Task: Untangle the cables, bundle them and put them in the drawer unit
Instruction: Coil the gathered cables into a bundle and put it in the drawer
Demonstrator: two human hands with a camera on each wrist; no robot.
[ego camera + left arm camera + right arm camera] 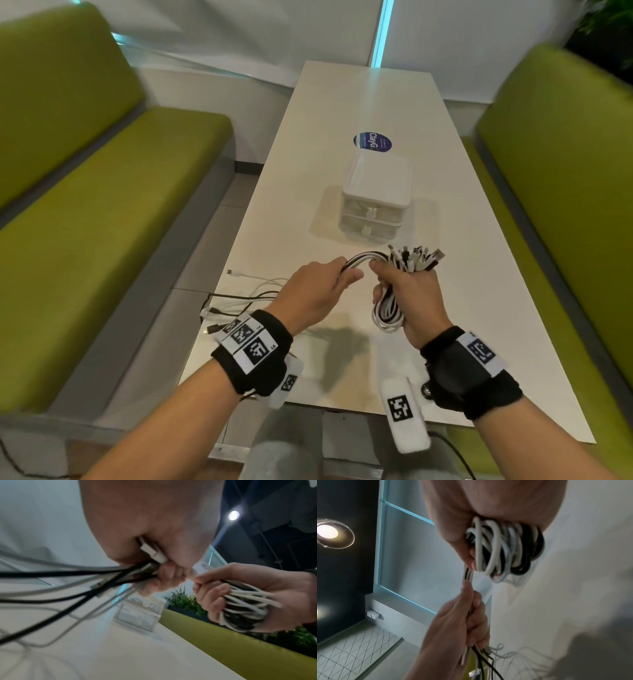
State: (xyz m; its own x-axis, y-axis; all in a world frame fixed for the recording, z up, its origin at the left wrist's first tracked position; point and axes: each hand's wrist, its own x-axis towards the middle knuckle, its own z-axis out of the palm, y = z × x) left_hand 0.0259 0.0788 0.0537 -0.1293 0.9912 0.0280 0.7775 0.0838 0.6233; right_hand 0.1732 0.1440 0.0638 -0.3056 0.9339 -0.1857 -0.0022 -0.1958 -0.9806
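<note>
Lower centre of frame: right hand (407,291) clamped on coiled cables (387,310); left hand (317,294) grips their trailing run, leading lower left. Drawer unit (375,202) shut, just above, nearer right hand.

A long white worktop (359,102) runs away from the viewer between two green upholstered benches: one bench (85,192) along its left side, the other (561,164) along its right. A round dark blue sticker (372,141) with white lettering lies flat on the worktop past its middle. Green plants (186,600) stand behind the right bench. Round ceiling lamps (327,531) glow against a dark ceiling.
</note>
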